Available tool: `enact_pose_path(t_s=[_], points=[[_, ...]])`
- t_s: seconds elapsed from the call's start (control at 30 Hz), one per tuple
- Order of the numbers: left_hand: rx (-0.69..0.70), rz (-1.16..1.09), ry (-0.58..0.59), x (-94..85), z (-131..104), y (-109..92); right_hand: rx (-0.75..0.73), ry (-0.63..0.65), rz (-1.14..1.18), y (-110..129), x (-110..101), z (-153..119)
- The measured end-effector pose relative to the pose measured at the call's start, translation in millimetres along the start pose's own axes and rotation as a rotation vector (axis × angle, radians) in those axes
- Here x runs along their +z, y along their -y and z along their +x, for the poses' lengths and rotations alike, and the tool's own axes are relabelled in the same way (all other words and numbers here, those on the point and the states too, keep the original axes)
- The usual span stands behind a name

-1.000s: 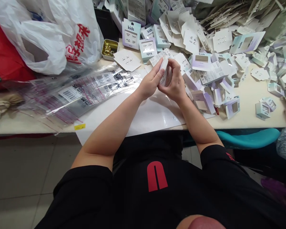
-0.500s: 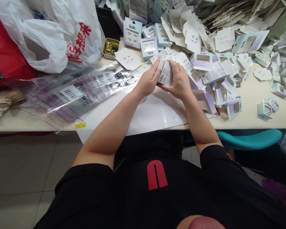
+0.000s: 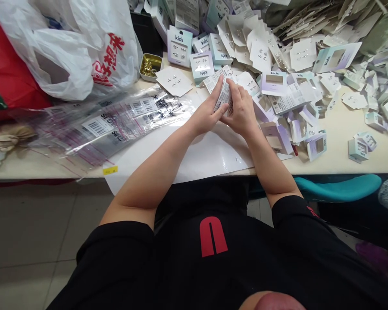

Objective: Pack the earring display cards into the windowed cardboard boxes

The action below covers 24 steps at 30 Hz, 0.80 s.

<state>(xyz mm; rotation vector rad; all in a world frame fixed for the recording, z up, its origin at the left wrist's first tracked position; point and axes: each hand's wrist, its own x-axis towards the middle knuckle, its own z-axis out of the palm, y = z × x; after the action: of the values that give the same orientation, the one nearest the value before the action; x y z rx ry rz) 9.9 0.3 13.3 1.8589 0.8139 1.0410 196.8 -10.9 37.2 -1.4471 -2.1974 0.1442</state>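
Note:
Between my two hands is a small cardboard box [image 3: 224, 98] with a printed text panel facing up. My left hand [image 3: 209, 111] grips its left side, the thumb lying across the lower part of the panel. On the other side my right hand [image 3: 242, 106] holds it, fingers bent over the right edge. Part of the box is hidden by the fingers. Just behind it lies another printed box [image 3: 210, 82]. A white earring card [image 3: 173, 80] rests to the left, and a "kids" box with a window [image 3: 202, 66] lies beyond.
Clear plastic bags [image 3: 116, 122] and a white carrier bag [image 3: 67, 47] lie on the left. A small tin [image 3: 150, 66] holds gold-coloured pieces. Window boxes [image 3: 274, 83] and loose cards [image 3: 263, 55] crowd the right and back. A white sheet [image 3: 210, 159] lies under my forearms.
My left thumb has come over onto the box's printed panel, and my right fingers have bent further over its edge. The box has tilted slightly in my hands.

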Motion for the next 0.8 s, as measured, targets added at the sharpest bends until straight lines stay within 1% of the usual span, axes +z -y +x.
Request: enact_pose_path(t_s=[0.07, 0.13, 0.23, 0.3, 0.33, 0.37, 0.43, 0.5, 0.57, 0.6, 0.67, 0.73, 0.8], points=[[0.015, -0.023, -0.04, -5.1, 0.0, -6.7, -0.008, -0.02, 0.022, 4.7, -4.7, -0.8], [-0.022, -0.082, -0.117, -9.2, -0.3, -14.5, -0.044, -0.034, 0.018, 6.9, -8.8, -0.7], [-0.188, -0.229, -0.241, -14.5, -0.1, -21.2, -0.105, -0.005, 0.033, 5.3, -11.8, -0.3], [-0.302, -0.326, -0.253, -18.2, 0.9, -21.0, -0.085, -0.004, 0.134, 3.8, -11.7, -0.8], [-0.332, -0.354, -0.249, -19.9, 1.6, -19.8, -0.051, -0.02, 0.226, 3.3, -11.2, -1.2], [-0.339, -0.36, -0.246, -21.3, 2.2, -18.3, -0.004, -0.046, 0.34, 3.0, -10.5, -1.5], [-0.297, -0.309, -0.256, -22.4, 3.2, -15.7, 0.131, -0.079, 0.607, 2.5, -8.5, -1.4], [-0.22, -0.227, -0.268, -20.3, 3.4, -14.8, 0.281, -0.048, 0.841, 2.2, -6.1, -0.2], [-0.163, -0.185, -0.276, -15.4, 2.9, -15.3, 0.396, 0.0, 0.977, 2.4, -3.5, 1.3], [-0.154, -0.18, -0.284, -12.3, 2.5, -15.5, 0.42, 0.014, 1.012, 2.8, -2.2, 1.8], [-0.171, -0.183, -0.304, -6.0, 1.6, -14.1, 0.416, 0.014, 1.02, 3.8, 0.9, 1.9], [-0.199, -0.17, -0.323, -0.6, 0.7, -10.1, 0.396, -0.005, 0.966, 4.5, 4.5, 1.4], [-0.198, -0.126, -0.33, 2.9, -0.1, -4.8, 0.389, -0.011, 0.88, 4.1, 8.2, 1.2]])
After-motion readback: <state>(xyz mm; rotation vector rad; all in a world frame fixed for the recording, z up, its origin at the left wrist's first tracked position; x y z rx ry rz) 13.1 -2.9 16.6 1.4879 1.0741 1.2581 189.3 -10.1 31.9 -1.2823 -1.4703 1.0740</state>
